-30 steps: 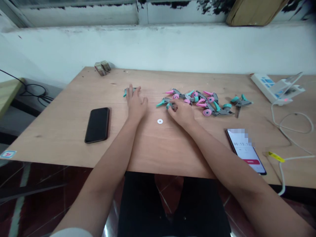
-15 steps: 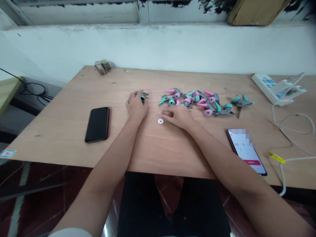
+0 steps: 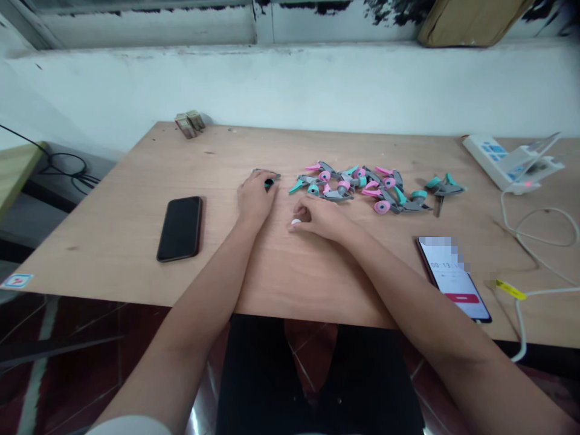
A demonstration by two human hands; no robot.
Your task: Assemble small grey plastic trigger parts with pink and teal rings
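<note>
My left hand (image 3: 254,198) is curled over a grey and teal spray nozzle part (image 3: 268,179) on the wooden table (image 3: 136,199) and grips it. My right hand (image 3: 319,217) lies just to its right, its fingertips pinched on a small white ring (image 3: 295,222) that rests on the wood. Behind the right hand lies a pile of grey spray nozzles with pink and teal tips (image 3: 362,184).
A black phone (image 3: 180,228) lies face down left of my arms. A second phone with a lit timer screen (image 3: 454,278) lies at the right. A white power strip (image 3: 507,162) and white cable (image 3: 539,241) occupy the far right. A small metal clip (image 3: 190,124) sits at the back.
My left hand closed on the nozzle part and drew it nearer and rightward. My right hand left the pile and came back onto the white ring.
</note>
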